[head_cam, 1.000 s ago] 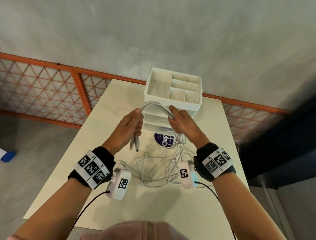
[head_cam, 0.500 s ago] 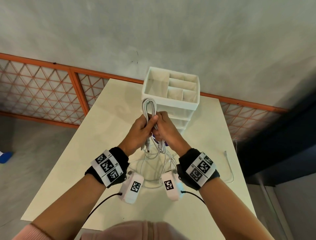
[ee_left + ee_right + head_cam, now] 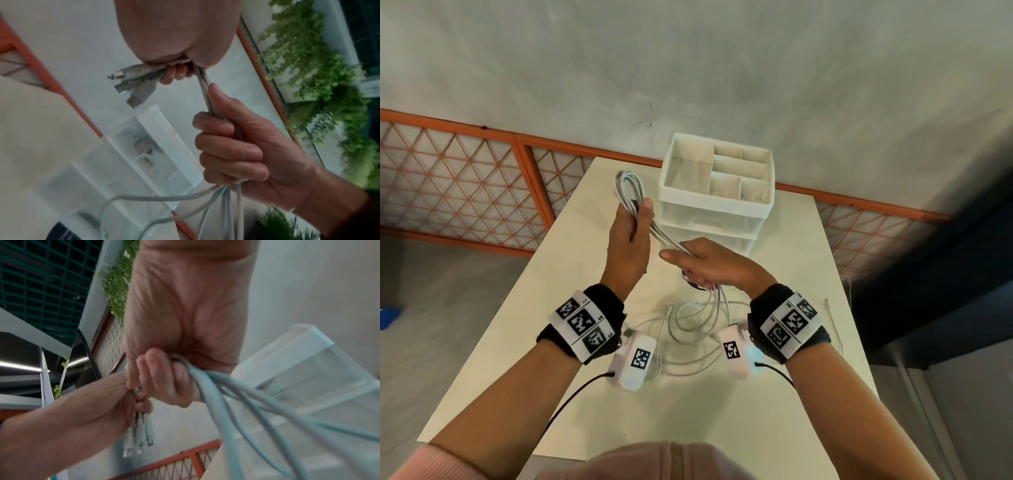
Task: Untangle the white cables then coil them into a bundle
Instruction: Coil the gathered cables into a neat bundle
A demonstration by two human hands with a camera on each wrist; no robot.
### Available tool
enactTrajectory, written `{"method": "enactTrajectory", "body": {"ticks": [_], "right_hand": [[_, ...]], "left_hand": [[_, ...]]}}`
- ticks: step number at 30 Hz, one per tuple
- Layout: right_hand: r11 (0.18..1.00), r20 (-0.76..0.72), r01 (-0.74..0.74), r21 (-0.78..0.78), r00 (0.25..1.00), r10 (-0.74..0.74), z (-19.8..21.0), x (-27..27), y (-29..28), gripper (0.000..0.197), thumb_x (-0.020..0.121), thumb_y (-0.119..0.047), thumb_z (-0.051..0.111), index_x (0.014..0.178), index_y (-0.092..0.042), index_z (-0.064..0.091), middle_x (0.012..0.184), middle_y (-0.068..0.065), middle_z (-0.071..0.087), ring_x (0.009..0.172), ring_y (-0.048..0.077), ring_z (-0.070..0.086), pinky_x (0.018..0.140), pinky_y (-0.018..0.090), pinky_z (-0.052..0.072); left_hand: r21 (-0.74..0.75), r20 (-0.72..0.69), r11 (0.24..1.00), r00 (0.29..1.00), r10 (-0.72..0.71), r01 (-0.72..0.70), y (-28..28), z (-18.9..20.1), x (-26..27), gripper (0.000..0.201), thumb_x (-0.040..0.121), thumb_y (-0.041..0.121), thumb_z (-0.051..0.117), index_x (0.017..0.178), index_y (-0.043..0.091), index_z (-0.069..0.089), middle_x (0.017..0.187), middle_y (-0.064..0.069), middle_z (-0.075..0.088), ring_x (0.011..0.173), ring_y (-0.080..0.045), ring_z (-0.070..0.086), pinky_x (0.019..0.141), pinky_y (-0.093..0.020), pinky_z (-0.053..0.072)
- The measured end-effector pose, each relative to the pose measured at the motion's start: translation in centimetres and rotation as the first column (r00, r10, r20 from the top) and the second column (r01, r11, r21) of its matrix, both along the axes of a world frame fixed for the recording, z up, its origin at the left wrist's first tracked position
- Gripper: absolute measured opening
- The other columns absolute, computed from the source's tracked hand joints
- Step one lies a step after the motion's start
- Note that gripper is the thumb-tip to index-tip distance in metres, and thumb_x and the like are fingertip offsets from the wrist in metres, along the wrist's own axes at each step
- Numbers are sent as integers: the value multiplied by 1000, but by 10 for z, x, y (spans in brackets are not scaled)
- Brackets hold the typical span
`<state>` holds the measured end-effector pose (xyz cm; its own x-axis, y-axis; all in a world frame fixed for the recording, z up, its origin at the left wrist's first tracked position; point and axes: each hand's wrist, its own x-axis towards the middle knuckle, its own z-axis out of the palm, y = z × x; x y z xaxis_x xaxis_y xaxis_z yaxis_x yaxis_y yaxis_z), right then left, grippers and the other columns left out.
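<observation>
Several white cables (image 3: 628, 186) are folded into a loop that sticks up out of my left hand (image 3: 635, 226), raised above the table's far left. The left wrist view shows that fist gripping the strands, with the USB connectors (image 3: 133, 86) poking out below it. From there the strands (image 3: 671, 241) run taut down and right into my right hand (image 3: 695, 262), which is closed around them (image 3: 216, 391). Below my right fist the rest of the cables (image 3: 688, 329) hang down and lie in loose tangled loops on the table between my wrists.
A white drawer organizer (image 3: 717, 205) with open top compartments stands at the back of the cream table (image 3: 722, 411), just beyond my hands. A purple round object (image 3: 690, 283) lies under my right hand. One separate thin cable (image 3: 832, 320) lies near the table's right edge.
My hands were together with the loop above them; now my left hand has lifted up and left with the loop, and my right hand has dropped to the right along the strands.
</observation>
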<state>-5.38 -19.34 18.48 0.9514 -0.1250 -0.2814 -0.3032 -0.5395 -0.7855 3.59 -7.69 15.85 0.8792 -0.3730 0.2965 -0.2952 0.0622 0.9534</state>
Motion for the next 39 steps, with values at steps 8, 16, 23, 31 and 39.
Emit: {"method": "enactTrajectory", "body": {"ticks": [8,16,23,31,39], "right_hand": [[986,419,104,134,895,-151,-11,-9,0,22,99,-26,44,112,-14,57,54,-6,34,51,8,35,55,21,34],[981,159,-148,122,979,128,-25,-16,18,38,100,-25,41,138,-19,45,63,2,58,48,6,45,56,13,41],[948,13,-304,95,953,304,-32,-45,-14,38,103,-24,33,141,-28,37,62,-1,45,60,13,43,66,22,40],[996,179,-60,-70,981,72,4,-45,-38,27,94,-16,55,119,-13,65,56,-19,61,69,-4,58,75,8,42],[996,423,71,-63,905,-37,39,-36,-17,12,84,-13,67,95,-8,68,82,12,73,82,17,70,90,35,52]], "left_hand": [[-135,-187,988,981,54,-80,3,3,20,26,102,34,35,88,14,43,78,2,49,52,-12,40,42,-35,47],[-306,-382,951,920,-87,-38,-6,3,13,34,102,28,35,71,14,38,53,8,47,44,-7,46,43,-19,39],[-393,-430,918,893,-132,-53,13,6,32,35,103,29,34,69,19,31,52,10,32,43,-7,29,48,-21,34],[-132,-174,931,917,-360,340,10,19,6,35,102,25,37,68,21,29,52,12,26,46,-5,21,44,-18,23],[108,-103,901,906,-410,420,-3,27,-19,30,101,31,39,82,9,42,62,-4,44,48,-7,42,49,-17,38]]}}
